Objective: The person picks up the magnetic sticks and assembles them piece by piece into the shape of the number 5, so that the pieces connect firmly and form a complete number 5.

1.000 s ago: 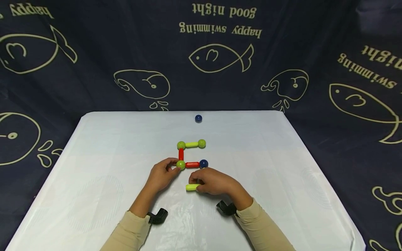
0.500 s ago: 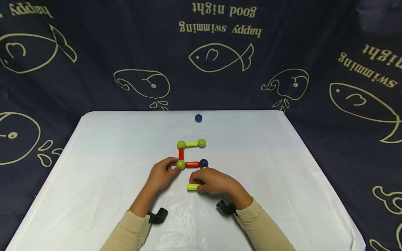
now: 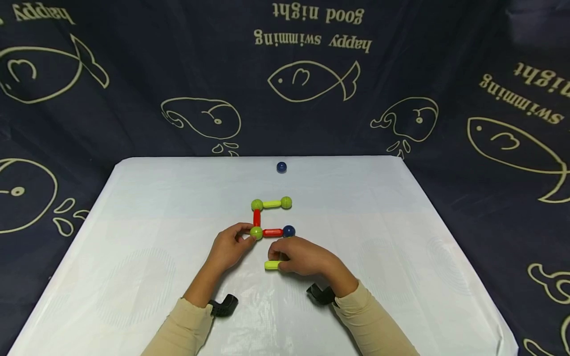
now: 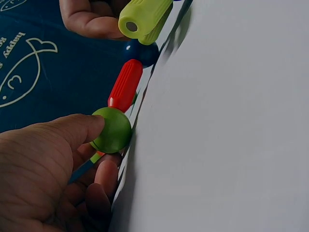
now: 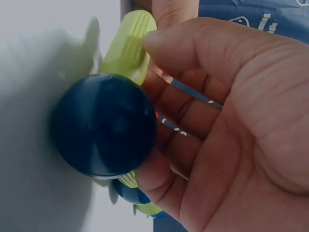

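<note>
Near the middle of the table, my left hand (image 3: pixel 229 248) pinches a green ball (image 4: pixel 112 129) at the corner of a magnetic stick-and-ball figure. A red stick (image 3: pixel 272 233) runs right from that ball to a blue ball (image 3: pixel 289 231). Another red stick (image 3: pixel 257 218) leads away to a second green ball (image 3: pixel 257 205), joined by a yellow-green stick (image 3: pixel 271 203) to a third (image 3: pixel 286 202). My right hand (image 3: pixel 303 256) pinches a nearer yellow-green stick (image 5: pixel 130 46), whose left end is free. A large-looking blue ball (image 5: pixel 104 125) touches its other end; the head view hides this ball behind the hand.
A loose blue ball (image 3: pixel 281 167) lies near the far edge of the white table (image 3: pixel 178 198). Behind the table hangs a dark cloth (image 3: pixel 311 123) with fish drawings. Black wrist mounts (image 3: pixel 224 306) sit at both cuffs.
</note>
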`<state>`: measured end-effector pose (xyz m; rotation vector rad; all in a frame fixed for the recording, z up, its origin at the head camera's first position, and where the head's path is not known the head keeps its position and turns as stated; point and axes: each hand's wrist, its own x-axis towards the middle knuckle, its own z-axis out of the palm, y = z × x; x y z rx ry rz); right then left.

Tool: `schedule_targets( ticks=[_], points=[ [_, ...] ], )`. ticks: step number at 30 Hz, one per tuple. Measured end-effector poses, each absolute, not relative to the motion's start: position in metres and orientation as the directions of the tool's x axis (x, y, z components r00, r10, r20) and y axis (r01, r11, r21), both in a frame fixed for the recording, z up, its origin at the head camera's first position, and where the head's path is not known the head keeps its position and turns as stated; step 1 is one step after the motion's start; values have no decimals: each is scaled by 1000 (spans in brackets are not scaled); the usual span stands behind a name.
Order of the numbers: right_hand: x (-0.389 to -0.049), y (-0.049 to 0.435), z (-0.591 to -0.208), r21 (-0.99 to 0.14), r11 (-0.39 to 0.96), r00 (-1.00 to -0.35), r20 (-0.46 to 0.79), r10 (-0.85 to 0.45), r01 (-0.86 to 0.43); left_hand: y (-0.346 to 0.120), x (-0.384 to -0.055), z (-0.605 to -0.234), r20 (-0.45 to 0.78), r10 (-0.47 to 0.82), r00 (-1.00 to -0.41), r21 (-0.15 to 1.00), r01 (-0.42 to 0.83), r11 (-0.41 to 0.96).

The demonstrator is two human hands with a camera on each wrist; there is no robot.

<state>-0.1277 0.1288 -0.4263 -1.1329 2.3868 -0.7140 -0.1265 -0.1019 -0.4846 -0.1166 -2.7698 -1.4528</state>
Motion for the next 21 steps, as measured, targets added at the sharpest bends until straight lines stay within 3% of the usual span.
schedule_targets(
  ticks=[6, 11, 16, 21],
  points=[
    [-130, 136, -420, -623, 526, -602, -109, -791, -578, -101, -126, -484, 42, 60, -997, 821, 69, 567],
    [-141, 149, -417, -664, 524, -661, -61, -748, -533, -102, -126, -483, 47, 67, -997, 815, 77, 575],
    [-165, 158, -412, -662, 566, -733, -36, -680, -492, -104, -128, -484, 66, 74, -995, 811, 97, 578],
    [-199, 165, -411, -598, 626, -765, -35, -643, -500, -103, -127, -484, 61, 75, -995, 810, 93, 579]
  ],
)
